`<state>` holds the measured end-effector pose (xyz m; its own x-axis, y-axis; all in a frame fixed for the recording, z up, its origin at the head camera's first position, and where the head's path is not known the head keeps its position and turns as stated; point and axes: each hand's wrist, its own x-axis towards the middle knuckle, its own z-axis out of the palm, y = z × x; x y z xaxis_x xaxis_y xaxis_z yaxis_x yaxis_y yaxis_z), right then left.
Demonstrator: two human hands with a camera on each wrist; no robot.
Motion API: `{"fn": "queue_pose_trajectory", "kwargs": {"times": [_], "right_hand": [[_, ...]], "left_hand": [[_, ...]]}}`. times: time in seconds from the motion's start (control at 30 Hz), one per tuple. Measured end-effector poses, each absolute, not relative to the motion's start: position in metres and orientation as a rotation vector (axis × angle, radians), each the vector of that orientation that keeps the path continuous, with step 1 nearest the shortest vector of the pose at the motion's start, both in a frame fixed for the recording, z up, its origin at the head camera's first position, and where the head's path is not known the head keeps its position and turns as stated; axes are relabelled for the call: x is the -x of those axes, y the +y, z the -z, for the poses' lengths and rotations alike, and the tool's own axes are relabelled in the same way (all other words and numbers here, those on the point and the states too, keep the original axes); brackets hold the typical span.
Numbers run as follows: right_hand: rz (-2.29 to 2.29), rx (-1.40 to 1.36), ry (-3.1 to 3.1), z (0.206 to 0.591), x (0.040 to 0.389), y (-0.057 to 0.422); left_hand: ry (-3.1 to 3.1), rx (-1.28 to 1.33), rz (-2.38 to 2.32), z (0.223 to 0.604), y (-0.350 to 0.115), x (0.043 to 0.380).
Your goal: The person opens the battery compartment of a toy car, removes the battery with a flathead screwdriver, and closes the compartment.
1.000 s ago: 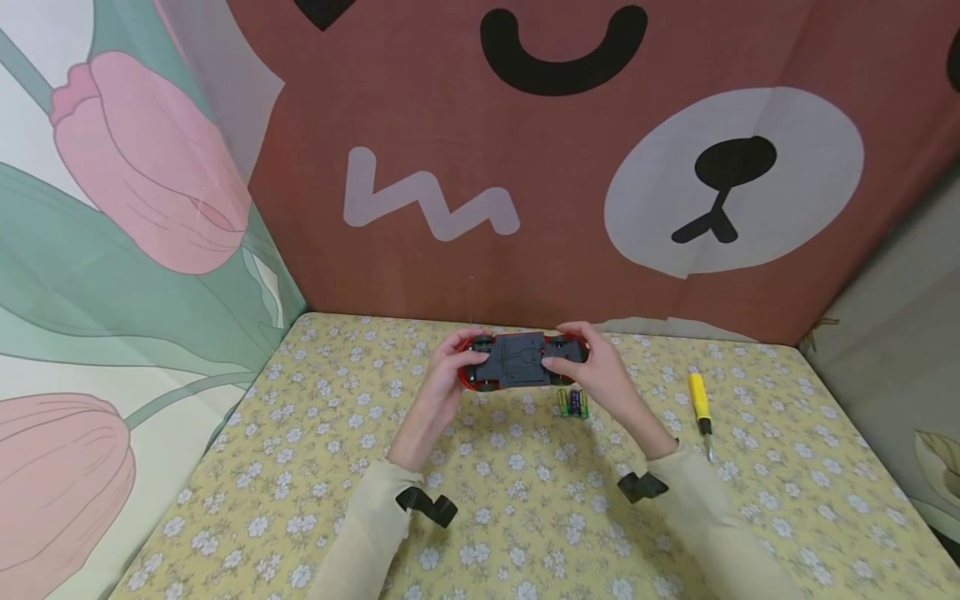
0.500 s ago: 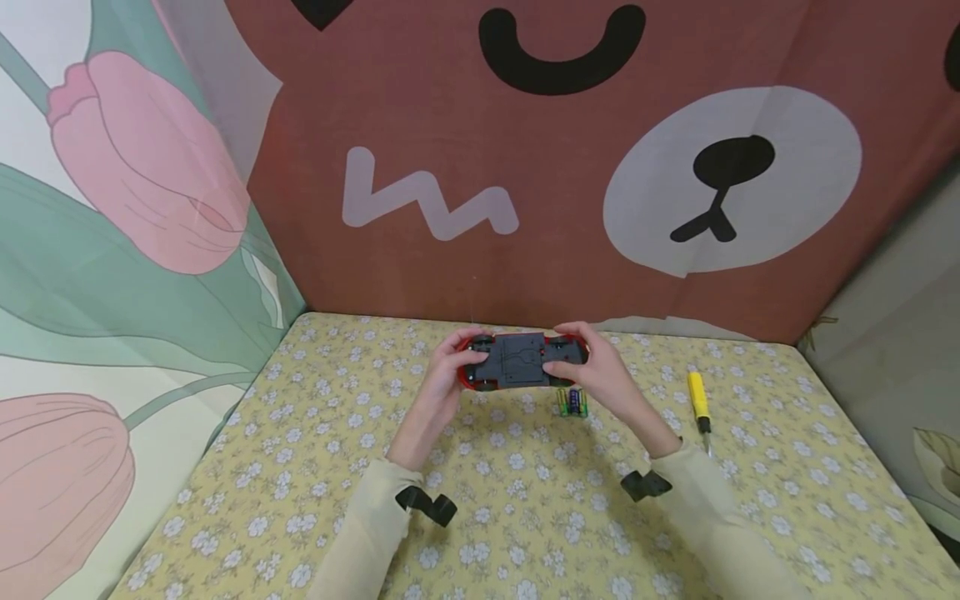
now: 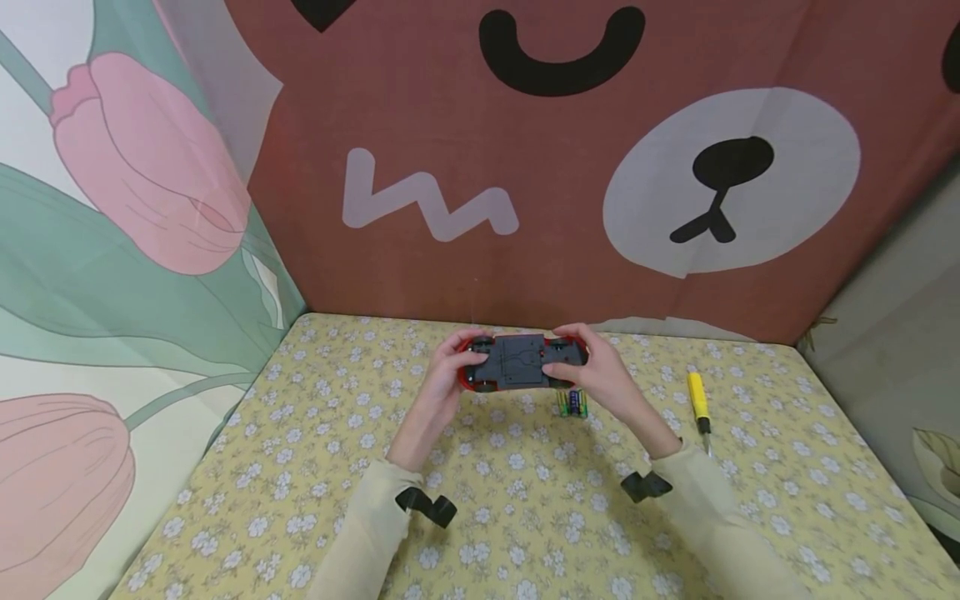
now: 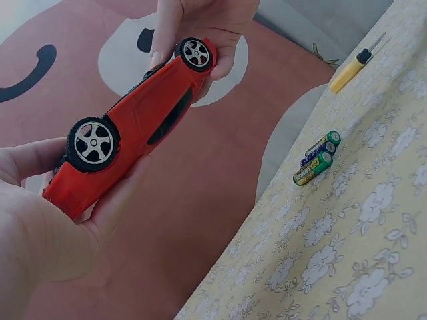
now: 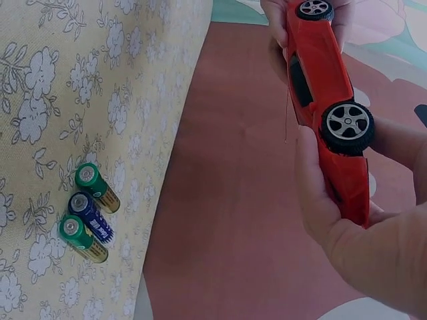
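Note:
A red toy car (image 3: 517, 361) is held upside down above the table, its dark grey underside facing up in the head view. My left hand (image 3: 446, 371) grips one end, with the thumb on the underside. At the other end my right hand (image 3: 602, 372) grips the car, its thumb also lying across the underside. Both wrist views show the car's red side (image 4: 150, 113) and its wheels (image 5: 347, 128). Three batteries (image 3: 572, 403), two green and one dark blue, lie side by side on the cloth just below the car.
A screwdriver (image 3: 699, 404) with a yellow and black handle lies to the right of the batteries. The table wears a yellow flowered cloth (image 3: 517, 500). Behind it hangs a reddish-brown printed curtain (image 3: 562, 208), with more printed cloth (image 3: 97, 250) at the left.

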<state>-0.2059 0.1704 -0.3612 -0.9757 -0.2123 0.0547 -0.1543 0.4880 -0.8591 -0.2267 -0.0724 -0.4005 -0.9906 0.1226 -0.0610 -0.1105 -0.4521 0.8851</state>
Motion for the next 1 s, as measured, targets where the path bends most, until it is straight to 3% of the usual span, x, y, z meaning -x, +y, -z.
{"fn": "queue_pose_trajectory", "kwargs": {"times": [1.0], "right_hand": [[1.569, 0.405, 2.683, 0.3649, 0.2052, 0.1705]], "left_hand": [[1.505, -0.018, -2.587, 0.4033, -0.0728, 0.2272]]}}
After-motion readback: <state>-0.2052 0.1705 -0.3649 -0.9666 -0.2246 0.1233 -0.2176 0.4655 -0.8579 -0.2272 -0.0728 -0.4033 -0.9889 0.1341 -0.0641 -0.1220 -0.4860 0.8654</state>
